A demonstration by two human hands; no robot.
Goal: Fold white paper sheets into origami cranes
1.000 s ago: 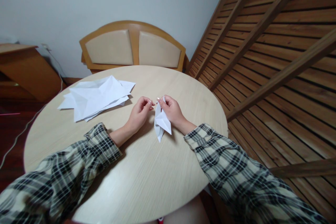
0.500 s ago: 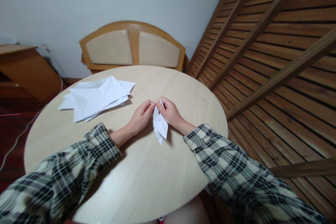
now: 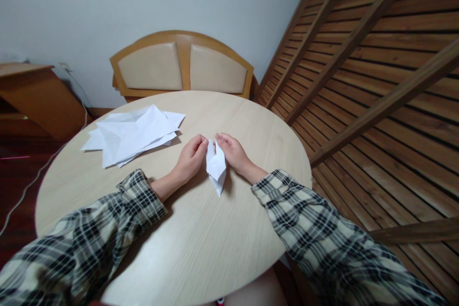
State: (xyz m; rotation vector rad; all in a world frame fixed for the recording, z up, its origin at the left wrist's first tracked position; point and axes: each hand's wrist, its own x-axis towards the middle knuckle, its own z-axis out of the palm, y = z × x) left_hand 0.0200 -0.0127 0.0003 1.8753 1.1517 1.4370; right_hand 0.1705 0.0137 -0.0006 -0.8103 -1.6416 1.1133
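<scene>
A small piece of folded white paper point(image 3: 216, 167) is held between my hands over the round table point(image 3: 179, 239). Its wide flap faces me and a narrow point hangs toward me. My left hand point(image 3: 191, 157) is closed, pinching the paper's far left tip between thumb and forefinger. On the far right tip, my right hand point(image 3: 234, 154) pinches in the same way. A narrow slit shows between the two tips. The curled lower fingers of both hands are partly hidden.
Creased white sheets point(image 3: 134, 131) lie in a loose stack on the table's left. Behind the table stands a padded wooden headboard point(image 3: 184, 62). A slatted wooden panel point(image 3: 387, 86) leans along the right. A wooden desk point(image 3: 39, 98) and a pale cable point(image 3: 39, 172) are at far left.
The two tips of the folded paper have come apart, and my fingers have separated slightly. The paper has turned so its flap faces me more squarely.
</scene>
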